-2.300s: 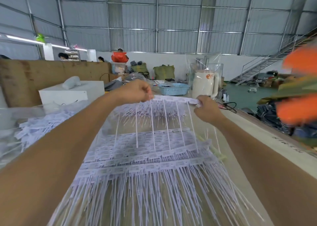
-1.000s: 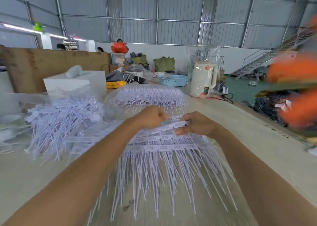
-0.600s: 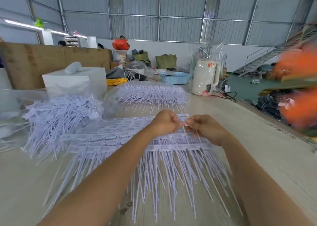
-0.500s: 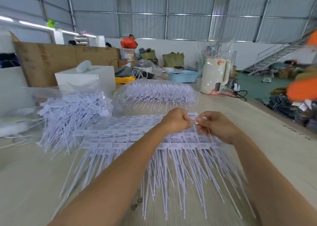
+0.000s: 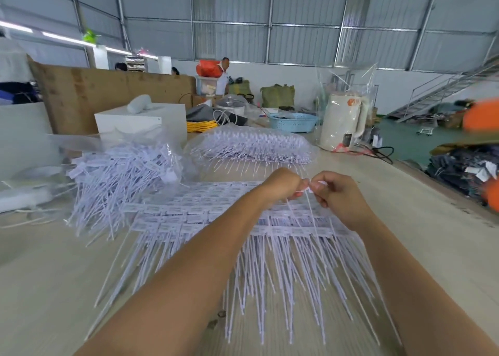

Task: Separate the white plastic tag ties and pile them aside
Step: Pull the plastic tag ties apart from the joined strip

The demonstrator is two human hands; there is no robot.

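Hands: left hand (image 5: pixel 282 184) and right hand (image 5: pixel 337 193) are close together, knuckle to knuckle, above the sheets, I see both curled.
Grip: both pinch one small white tag tie (image 5: pixel 310 189) between fingertips, its thin tail hanging down.
Joined sheets: tag ties in rows (image 5: pixel 205 215) lie flat on the tabletop (image 5: pixel 40 288) under my forearms, tails fanned toward me.
Loose pile: separated ties (image 5: pixel 121 177) sit heaped to the left, partly in clear plastic.
Far bundle: bagged ties (image 5: pixel 253 146) beyond the hands, near a white kettle (image 5: pixel 341 120).
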